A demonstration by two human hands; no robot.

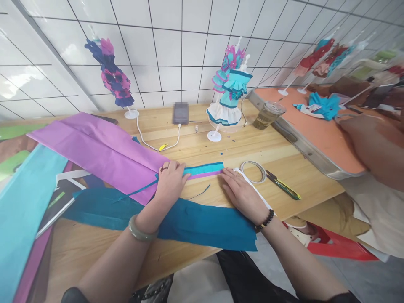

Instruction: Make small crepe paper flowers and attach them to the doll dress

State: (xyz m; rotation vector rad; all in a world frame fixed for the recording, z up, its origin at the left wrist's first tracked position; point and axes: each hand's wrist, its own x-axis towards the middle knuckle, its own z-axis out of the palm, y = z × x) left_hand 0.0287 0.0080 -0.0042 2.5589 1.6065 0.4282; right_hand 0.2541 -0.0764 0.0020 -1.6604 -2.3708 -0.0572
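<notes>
The striped strip (205,169) lies on the tabletop (303,168) in the middle of the frame. It has dark blue on top, light blue in the middle and purple at the bottom. The left hand (172,176) is over its left end, with the fingers bent and close together. I cannot tell if they pinch the strip or just press on it. The right hand (241,191) is long and flat, and its fingertips touch the right end.

To do this well, keep both ends down so the strip stays straight. Press softly, as it looks thin and could crease. Pulling too hard might make the colors slide and the stripes go crooked. Smooth from the middle out, and look along the purple edge to check that it is even.

Watch the loose thin blue strip (139,190) by the left wrist, as it could get caught. The big purple sheet (94,143) comes right up to the left hand, so don't drag it. The tape roll (263,173) and the cutter (283,184) sit right of the middle, near the right hand.
</notes>
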